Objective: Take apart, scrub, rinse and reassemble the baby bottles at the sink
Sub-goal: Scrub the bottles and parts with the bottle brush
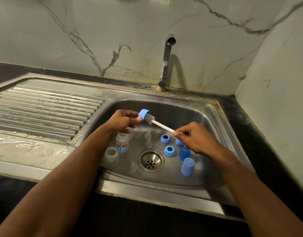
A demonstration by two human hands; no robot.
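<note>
scrubbing is judged to be under way: a blue collar ring (144, 114) is pinched by its rim in the left hand (123, 121) over the sink (214, 120), while the white handle of a bottle brush (149, 119) is gripped at its end by the right hand (197, 137), bristles against the ring. the ring is judged light, rigid and slippery when wet, so the ribbed rim is best held.

In the sink (207, 117), the drain (151, 160) sits centre. Bottles (122, 142) stand at nine o'clock of it, nipples (148, 140) at twelve, rings (169, 150) at two, caps (187, 166) at three. The tap (166, 60) rises behind; the draining board (44, 110) lies left.
</note>
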